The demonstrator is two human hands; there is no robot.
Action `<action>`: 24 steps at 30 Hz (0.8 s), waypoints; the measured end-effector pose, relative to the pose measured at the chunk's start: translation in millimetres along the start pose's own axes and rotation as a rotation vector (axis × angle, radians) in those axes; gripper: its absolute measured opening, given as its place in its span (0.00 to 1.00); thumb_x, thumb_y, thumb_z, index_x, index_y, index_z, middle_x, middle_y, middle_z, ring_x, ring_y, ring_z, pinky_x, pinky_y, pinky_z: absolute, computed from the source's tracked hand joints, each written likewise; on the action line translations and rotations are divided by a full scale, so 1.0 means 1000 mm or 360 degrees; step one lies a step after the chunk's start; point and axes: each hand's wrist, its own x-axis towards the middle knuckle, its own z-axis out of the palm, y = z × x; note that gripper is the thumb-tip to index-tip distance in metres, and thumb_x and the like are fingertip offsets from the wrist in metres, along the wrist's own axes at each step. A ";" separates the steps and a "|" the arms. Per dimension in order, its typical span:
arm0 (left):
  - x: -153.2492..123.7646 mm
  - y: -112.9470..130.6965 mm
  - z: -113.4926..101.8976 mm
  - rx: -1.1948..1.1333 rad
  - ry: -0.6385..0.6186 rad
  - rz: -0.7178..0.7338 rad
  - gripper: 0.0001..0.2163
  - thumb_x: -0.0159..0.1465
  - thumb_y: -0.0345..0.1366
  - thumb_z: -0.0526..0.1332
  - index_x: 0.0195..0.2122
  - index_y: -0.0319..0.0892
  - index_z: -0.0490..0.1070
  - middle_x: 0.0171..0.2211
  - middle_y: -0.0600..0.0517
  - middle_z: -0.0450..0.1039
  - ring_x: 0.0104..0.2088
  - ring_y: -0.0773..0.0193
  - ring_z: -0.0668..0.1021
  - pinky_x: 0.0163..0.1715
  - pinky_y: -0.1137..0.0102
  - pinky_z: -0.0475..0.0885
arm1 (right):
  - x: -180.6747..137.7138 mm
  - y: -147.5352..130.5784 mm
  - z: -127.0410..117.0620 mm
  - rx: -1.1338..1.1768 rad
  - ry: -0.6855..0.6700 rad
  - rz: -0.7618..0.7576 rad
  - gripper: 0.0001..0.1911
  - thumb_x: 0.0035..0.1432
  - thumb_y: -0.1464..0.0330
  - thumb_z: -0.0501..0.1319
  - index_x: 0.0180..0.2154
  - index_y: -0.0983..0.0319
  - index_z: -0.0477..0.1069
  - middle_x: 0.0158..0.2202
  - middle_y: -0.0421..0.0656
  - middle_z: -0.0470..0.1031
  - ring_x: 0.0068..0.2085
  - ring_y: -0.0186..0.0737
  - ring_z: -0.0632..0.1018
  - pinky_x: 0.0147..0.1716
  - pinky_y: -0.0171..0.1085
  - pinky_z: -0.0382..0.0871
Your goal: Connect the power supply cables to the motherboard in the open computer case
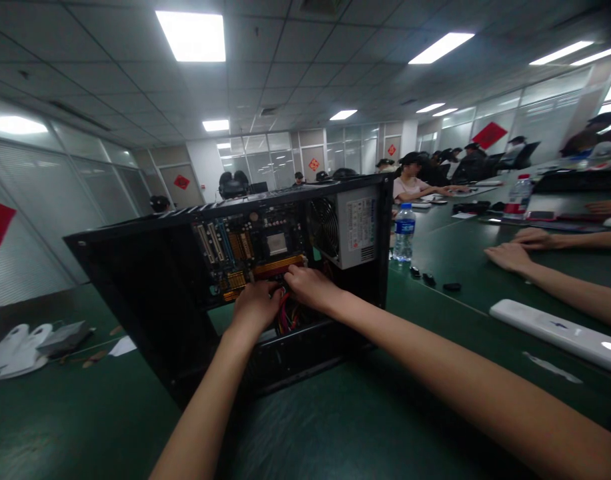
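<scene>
An open black computer case (290,360) stands on the green table with its inside facing me. Inside it are a motherboard (255,230) with a silver chip cooler or cover (276,244) and a grey power supply (358,230) at the upper right. My left hand (258,308) and my right hand (310,288) meet at the board's lower edge, beside a reddish-orange strip (280,267) that looks like memory slots or a module. Both hands have curled, closed fingers; what lies between the fingertips is hidden. A bundle of coloured cables (288,317) hangs just below them.
A blue-capped water bottle (404,233) and small black pieces (428,279) are right of the case. Further right lie a white power strip (560,333) and another person's hands (515,253). White gloves (20,350) and a grey box (64,338) lie at left. People sit behind.
</scene>
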 end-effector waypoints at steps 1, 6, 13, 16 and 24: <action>0.000 0.000 0.000 0.0000 0.0001 -0.0002 0.15 0.67 0.43 0.57 0.50 0.52 0.78 0.48 0.47 0.80 0.50 0.51 0.80 0.49 0.62 0.71 | 0.000 0.000 0.000 0.0005 0.0005 -0.0001 0.12 0.65 0.73 0.54 0.47 0.68 0.71 0.48 0.53 0.72 0.48 0.48 0.77 0.43 0.41 0.73; -0.001 0.001 -0.001 0.0026 -0.0034 0.0009 0.15 0.67 0.42 0.58 0.51 0.50 0.78 0.50 0.45 0.79 0.52 0.50 0.79 0.51 0.62 0.70 | 0.000 0.001 0.000 0.0033 0.0005 -0.0010 0.11 0.64 0.71 0.56 0.47 0.68 0.71 0.48 0.53 0.72 0.47 0.49 0.78 0.41 0.41 0.73; 0.000 0.000 0.003 0.0020 0.0010 0.0067 0.14 0.67 0.40 0.58 0.50 0.49 0.78 0.48 0.45 0.80 0.51 0.52 0.79 0.51 0.63 0.71 | 0.000 0.000 0.000 0.0026 -0.0029 0.0009 0.13 0.65 0.71 0.54 0.48 0.68 0.71 0.49 0.54 0.72 0.48 0.49 0.78 0.42 0.42 0.73; 0.000 0.001 0.004 0.0007 0.0017 0.0065 0.14 0.68 0.40 0.57 0.51 0.49 0.78 0.48 0.46 0.80 0.51 0.52 0.79 0.52 0.63 0.71 | 0.000 0.001 0.000 0.0047 -0.0003 0.0020 0.13 0.64 0.70 0.56 0.48 0.68 0.70 0.49 0.54 0.72 0.48 0.50 0.77 0.43 0.42 0.73; -0.001 0.001 0.001 0.0020 -0.0022 0.0104 0.15 0.68 0.40 0.57 0.52 0.50 0.78 0.49 0.47 0.80 0.50 0.52 0.80 0.51 0.64 0.71 | -0.001 0.002 0.003 0.0083 0.0029 0.0016 0.13 0.63 0.70 0.58 0.47 0.67 0.71 0.49 0.53 0.72 0.47 0.49 0.78 0.44 0.41 0.73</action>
